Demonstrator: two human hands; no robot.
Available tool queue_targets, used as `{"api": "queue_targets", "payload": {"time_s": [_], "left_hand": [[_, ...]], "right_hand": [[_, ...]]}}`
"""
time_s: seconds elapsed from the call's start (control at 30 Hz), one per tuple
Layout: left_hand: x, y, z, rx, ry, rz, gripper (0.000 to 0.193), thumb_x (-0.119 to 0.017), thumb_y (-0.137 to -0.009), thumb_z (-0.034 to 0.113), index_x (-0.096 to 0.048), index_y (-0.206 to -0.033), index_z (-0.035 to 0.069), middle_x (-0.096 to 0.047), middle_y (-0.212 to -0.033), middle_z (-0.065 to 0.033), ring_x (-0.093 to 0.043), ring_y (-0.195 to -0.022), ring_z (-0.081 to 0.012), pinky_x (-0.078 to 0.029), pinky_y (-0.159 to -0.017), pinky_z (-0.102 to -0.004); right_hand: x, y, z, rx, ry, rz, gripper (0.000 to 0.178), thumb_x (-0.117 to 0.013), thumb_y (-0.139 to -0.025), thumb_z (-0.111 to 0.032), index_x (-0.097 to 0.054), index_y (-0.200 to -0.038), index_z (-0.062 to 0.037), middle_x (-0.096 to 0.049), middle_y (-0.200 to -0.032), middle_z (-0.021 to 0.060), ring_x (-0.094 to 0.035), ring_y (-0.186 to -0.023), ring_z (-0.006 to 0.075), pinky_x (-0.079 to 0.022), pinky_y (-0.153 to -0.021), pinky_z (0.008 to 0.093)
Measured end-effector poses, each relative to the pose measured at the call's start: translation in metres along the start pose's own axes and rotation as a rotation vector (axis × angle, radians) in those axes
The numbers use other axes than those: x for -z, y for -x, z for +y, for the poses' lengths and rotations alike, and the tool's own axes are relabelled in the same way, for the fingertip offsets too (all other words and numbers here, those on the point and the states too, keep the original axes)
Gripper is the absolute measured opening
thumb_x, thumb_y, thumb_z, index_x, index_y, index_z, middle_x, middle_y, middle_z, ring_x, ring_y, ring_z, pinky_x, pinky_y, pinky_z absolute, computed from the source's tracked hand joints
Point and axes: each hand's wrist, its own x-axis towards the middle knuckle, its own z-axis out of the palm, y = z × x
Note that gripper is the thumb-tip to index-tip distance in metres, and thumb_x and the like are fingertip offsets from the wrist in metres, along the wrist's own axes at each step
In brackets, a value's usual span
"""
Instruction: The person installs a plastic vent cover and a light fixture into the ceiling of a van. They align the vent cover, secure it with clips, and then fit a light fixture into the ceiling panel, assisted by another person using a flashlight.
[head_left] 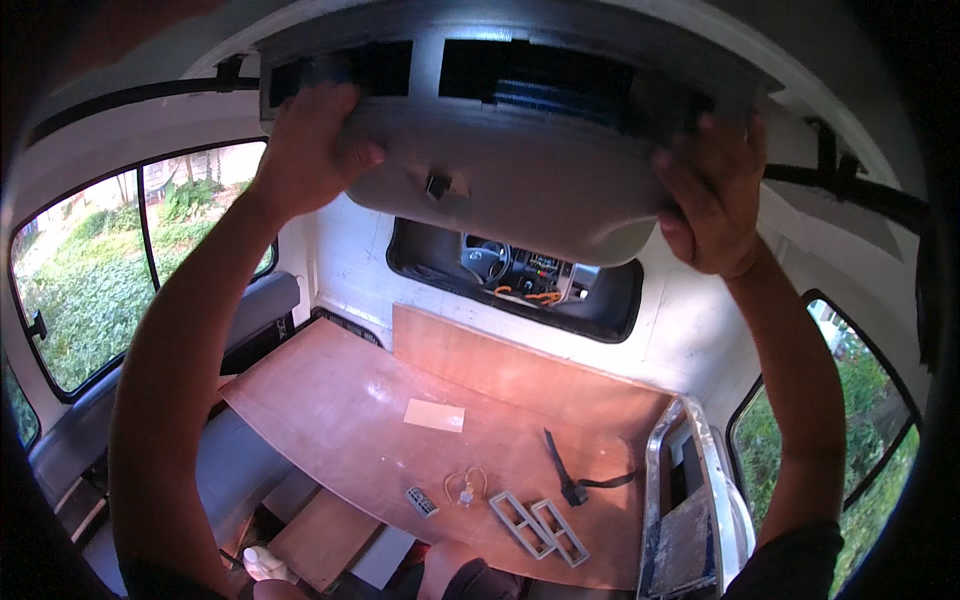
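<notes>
Both my arms reach up to a large grey plastic ceiling unit (pixel 520 150) with dark vent slots, held against the white roof of a van. My left hand (pixel 312 150) grips its left end, fingers curled over the edge. At the unit's right end, my right hand (pixel 712 195) clasps the rim with the thumb underneath. A small clip sits on the unit's underside near the middle.
Below lies a brown plywood floor panel (pixel 360 420) with a small card (pixel 434 415), two grey rectangular frames (pixel 540 525), a black strap (pixel 575 480), a wire loop and a small remote-like part. Windows (pixel 90 270) show greenery; a partition opening (pixel 515 275) shows the steering wheel.
</notes>
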Motion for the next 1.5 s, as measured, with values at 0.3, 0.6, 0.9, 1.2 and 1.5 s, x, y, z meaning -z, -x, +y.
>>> {"api": "queue_targets", "payload": {"time_s": [0.3, 0.6, 0.9, 1.2, 1.5], "left_hand": [[-0.002, 0.002, 0.003, 0.0, 0.054, 0.064, 0.062, -0.081, -0.077, 0.043, -0.06, -0.12, 0.004, -0.059, -0.114, -0.0184, -0.056, -0.111, -0.0381, -0.041, -0.099, -0.0535], [0.004, -0.002, 0.01, 0.11, 0.053, -0.033, 0.057, -0.078, -0.076, 0.048, -0.063, -0.114, 0.009, -0.061, -0.111, -0.0153, -0.058, -0.114, -0.0355, -0.041, -0.103, -0.055], [0.013, -0.001, 0.015, 0.121, 0.03, -0.044, 0.058, -0.078, -0.08, 0.05, -0.06, -0.121, 0.013, -0.061, -0.117, -0.0127, -0.057, -0.119, -0.0341, -0.039, -0.109, -0.0547], [0.009, 0.099, 0.047, 0.166, 0.185, 0.182, 0.098, -0.084, -0.078, 0.03, -0.031, -0.159, 0.015, -0.028, -0.16, -0.0284, -0.025, -0.149, -0.053, -0.028, -0.118, -0.0618], [0.123, 0.483, 0.192, 1.013, 0.467, -1.09, 0.083, -0.082, -0.081, 0.031, -0.046, -0.151, 0.005, -0.043, -0.153, -0.0309, -0.043, -0.142, -0.0476, -0.038, -0.117, -0.0503]], "right_hand": [[0.019, -0.014, -0.007, -0.057, 0.026, -0.087, 0.048, -0.063, -0.095, -0.042, -0.058, -0.135, -0.0164, -0.061, -0.125, 0.0115, -0.052, -0.135, 0.0303, -0.027, -0.117, 0.0648], [0.063, -0.106, -0.018, -0.185, -0.022, -0.76, 0.093, -0.082, -0.078, -0.039, -0.039, -0.153, -0.0047, -0.07, -0.107, 0.0136, -0.068, -0.099, 0.0283, -0.04, -0.099, 0.0455], [0.047, -0.131, -0.032, -0.261, 0.159, -1.062, 0.102, -0.081, -0.078, -0.045, -0.032, -0.159, -0.0064, -0.071, -0.111, 0.0201, -0.069, -0.096, 0.0286, -0.037, -0.101, 0.044], [0.167, -0.019, -0.149, -0.521, -0.508, -0.563, 0.056, -0.08, -0.079, -0.036, -0.067, -0.124, -0.0054, -0.063, -0.13, 0.0162, -0.059, -0.118, 0.036, -0.043, -0.098, 0.0557], [0.236, 0.059, -0.471, -1.451, -1.343, -0.916, 0.043, -0.079, -0.083, -0.022, -0.067, -0.121, -0.0043, -0.063, -0.127, 0.0219, -0.058, -0.124, 0.0402, -0.047, -0.105, 0.0504]]}}
